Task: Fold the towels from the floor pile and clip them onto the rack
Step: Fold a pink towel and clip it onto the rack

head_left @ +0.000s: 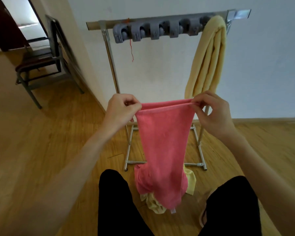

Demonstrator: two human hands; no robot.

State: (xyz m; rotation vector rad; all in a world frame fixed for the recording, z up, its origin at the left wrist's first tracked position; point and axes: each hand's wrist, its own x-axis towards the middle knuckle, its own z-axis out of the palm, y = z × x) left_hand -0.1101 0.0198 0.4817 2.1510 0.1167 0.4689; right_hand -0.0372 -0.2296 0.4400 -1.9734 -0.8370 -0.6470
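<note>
- L hand (121, 109) & R hand (211, 111) each pinch pink towel (162, 147) top corners, doubled.
- Keep edges flush, taut; then halve before grey clips (157, 31).

No legible text, label, brand or number anywhere in view.

Rack (109, 53) as landmark: four grey clips (156, 32) on its top bar hang unoccupied, open air below them down to the base frame. Yellow towel (207, 60) fills the rack's right end. Pink towel (162, 142), stretched between both hands, hangs in front of the rack's lower half; chair (39, 65) stands well left.
</note>
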